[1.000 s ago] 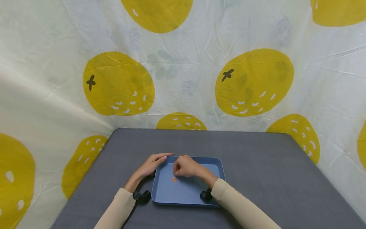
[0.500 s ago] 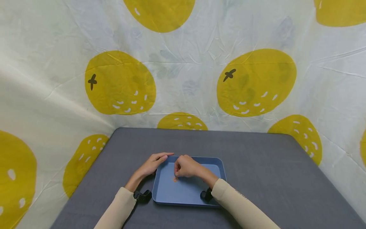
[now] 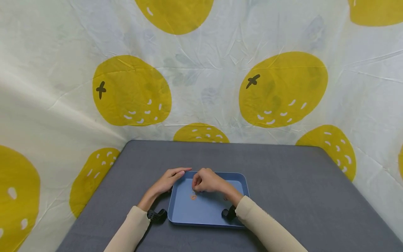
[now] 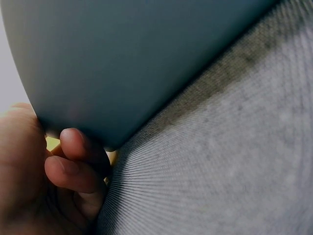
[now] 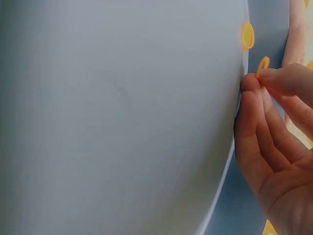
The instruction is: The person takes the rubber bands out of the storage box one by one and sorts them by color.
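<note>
A blue rectangular tray (image 3: 201, 213) lies on the grey-covered table. My left hand (image 3: 168, 180) holds its far left corner, the index finger along the far rim; in the left wrist view, curled fingertips (image 4: 73, 144) touch the tray's wall. Over the tray's left part, my right hand (image 3: 206, 180) pinches a small thin orange ring (image 5: 264, 63) between thumb and forefinger. Another orange ring (image 3: 193, 197) lies flat on the tray floor just in front of those fingertips. A small reddish-brown spot (image 3: 225, 198) shows beside my right wrist, too small to identify.
Black wrist cameras sit at my left wrist (image 3: 157, 216) and right wrist (image 3: 228, 213), the right one over the tray. Grey cloth (image 3: 299, 196) covers the table around the tray. Behind stands a white curtain (image 3: 201, 87) printed with yellow fruit.
My right hand has risen slightly from the tray floor, with the pinched ring. The ring on the floor shows more fully now. My left hand stays at the corner.
</note>
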`<state>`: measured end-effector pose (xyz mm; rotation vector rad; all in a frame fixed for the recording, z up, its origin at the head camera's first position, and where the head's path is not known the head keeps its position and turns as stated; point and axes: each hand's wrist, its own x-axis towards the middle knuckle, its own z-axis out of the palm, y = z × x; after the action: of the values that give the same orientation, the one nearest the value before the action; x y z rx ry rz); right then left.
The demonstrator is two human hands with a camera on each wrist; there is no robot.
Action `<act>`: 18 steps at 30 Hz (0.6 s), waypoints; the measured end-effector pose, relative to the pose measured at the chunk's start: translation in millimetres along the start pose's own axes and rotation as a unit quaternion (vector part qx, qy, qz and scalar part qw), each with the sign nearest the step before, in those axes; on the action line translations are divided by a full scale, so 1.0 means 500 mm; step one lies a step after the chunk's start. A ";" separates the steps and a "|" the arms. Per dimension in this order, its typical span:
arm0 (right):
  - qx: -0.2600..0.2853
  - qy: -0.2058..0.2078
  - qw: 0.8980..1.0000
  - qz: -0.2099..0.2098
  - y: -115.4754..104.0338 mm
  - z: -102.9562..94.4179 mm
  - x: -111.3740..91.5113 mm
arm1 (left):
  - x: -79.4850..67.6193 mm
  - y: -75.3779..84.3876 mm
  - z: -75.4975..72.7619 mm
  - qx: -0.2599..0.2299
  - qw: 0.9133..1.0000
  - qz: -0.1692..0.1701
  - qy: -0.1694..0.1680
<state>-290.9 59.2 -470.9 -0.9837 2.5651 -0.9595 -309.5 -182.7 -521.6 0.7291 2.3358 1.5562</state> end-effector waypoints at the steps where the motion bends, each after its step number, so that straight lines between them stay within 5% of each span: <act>1: 0.003 -0.002 1.000 -0.001 0.000 -0.001 0.000 | 0.000 0.000 0.000 0.002 1.000 0.002 0.000; 18: 0.113 -0.007 0.993 0.020 -0.006 -0.046 -0.029 | 0.002 0.001 -0.002 0.007 1.000 -0.005 -0.004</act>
<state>-288.2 78.7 -451.6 -0.8689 2.3875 -1.1955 -310.8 -182.7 -520.8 0.7254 2.3437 1.5321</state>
